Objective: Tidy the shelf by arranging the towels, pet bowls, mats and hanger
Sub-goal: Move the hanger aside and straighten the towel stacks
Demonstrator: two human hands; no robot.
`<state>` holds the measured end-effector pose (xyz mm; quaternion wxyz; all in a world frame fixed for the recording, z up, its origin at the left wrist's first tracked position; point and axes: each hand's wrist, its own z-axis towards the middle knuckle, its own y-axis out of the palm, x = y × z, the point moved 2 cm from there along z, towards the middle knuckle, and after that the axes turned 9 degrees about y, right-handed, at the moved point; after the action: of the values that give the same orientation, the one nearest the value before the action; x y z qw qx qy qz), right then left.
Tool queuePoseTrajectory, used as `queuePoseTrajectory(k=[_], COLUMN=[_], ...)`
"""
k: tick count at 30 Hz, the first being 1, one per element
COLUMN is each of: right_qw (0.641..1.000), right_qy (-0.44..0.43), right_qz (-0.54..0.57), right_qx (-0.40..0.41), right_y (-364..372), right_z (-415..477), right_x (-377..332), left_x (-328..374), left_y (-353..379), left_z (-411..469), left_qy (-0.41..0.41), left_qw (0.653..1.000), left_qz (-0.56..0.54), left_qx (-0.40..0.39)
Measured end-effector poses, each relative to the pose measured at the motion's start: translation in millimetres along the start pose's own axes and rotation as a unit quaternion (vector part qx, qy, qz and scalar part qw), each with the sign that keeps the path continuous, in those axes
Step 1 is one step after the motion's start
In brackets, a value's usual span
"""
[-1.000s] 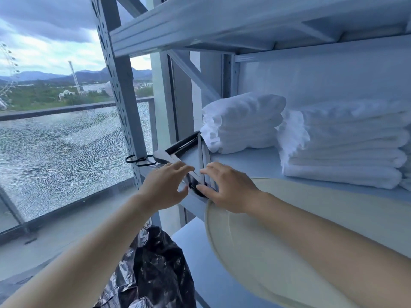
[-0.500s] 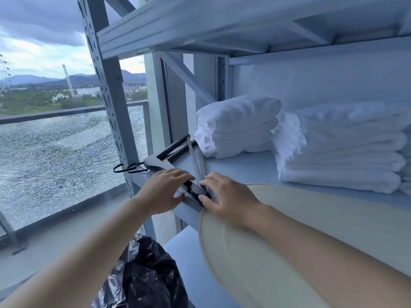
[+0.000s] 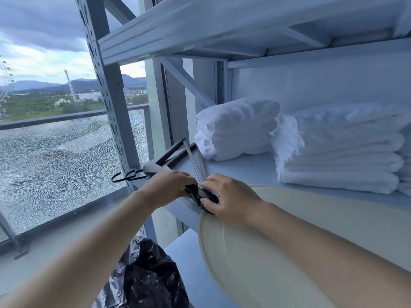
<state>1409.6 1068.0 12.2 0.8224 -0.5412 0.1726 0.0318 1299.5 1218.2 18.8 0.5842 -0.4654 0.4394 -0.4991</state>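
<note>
A black and grey hanger point(image 3: 171, 155) lies at the left end of the grey shelf point(image 3: 249, 172), its hook point(image 3: 124, 175) sticking out past the upright post. My left hand point(image 3: 171, 185) and my right hand point(image 3: 231, 196) meet at the shelf's front edge, both with fingers curled on the hanger's black near end. Two stacks of folded white towels stand at the back: a small stack point(image 3: 235, 127) and a wider stack point(image 3: 340, 147) to its right. A cream oval mat point(image 3: 289, 247) hangs over the shelf's front edge under my right forearm.
A black plastic bag point(image 3: 144, 276) sits below, beside the lower shelf point(image 3: 189, 263). The perforated post point(image 3: 109, 92) stands at the left. Behind it is a shattered glass railing point(image 3: 55, 163). An upper shelf point(image 3: 222, 25) runs overhead.
Both hands have closed in on the hanger's near end and now touch each other there. The view has shifted slightly; the hanger stays in about the same place.
</note>
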Motion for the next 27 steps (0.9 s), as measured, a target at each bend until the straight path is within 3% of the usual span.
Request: queuePoseTrajectory(k=[11, 18, 27], right_qw=[0.999, 1.000, 1.000], right_qy=[-0.008, 0.004, 0.029], right_qz=[-0.002, -0.008, 0.004], right_qx=[-0.047, -0.023, -0.003], right_y=[-16.4, -26.6, -28.9], right_z=[-13.8, -26.5, -39.5], right_x=[12.3, 22.3, 21.1], left_x=[37.7, 40.2, 20.6], left_y=[-6.9, -13.4, -13.2], left_z=[2.6, 5.1, -0.3], left_qy=[-0.030, -0.035, -0.031], left_qw=[0.997, 0.999, 0.999], left_qz=[0.071, 0.002, 0.033], left_qx=[-0.012, 0.011, 0.005])
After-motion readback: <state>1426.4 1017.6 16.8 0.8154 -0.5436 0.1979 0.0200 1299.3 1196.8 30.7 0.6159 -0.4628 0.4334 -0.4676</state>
